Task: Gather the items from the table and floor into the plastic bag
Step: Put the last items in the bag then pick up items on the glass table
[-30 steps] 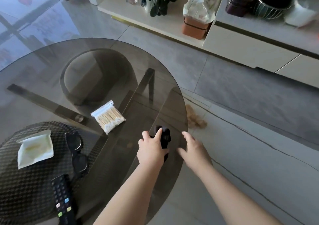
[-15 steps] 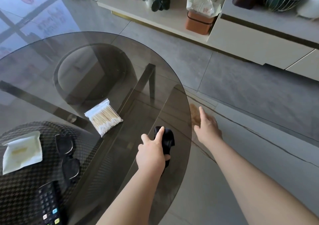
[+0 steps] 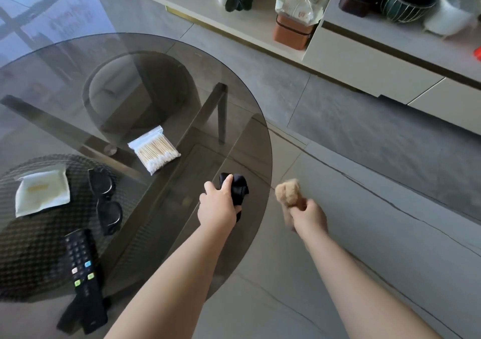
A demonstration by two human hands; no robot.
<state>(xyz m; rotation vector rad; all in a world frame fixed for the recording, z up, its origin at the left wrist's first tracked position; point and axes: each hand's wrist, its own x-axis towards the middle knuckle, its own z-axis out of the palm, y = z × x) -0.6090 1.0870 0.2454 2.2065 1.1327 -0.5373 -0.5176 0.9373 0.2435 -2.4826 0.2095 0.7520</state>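
Fingers of the left hand grip a crumpled black plastic bag at frame centre, on the round smoked-glass table. Right hand clenches a fuzzy tan wad beside it.

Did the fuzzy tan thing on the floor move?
Yes. The fuzzy tan thing lay on the floor by the glass table's edge before; now the right hand holds it, lifted toward the person.
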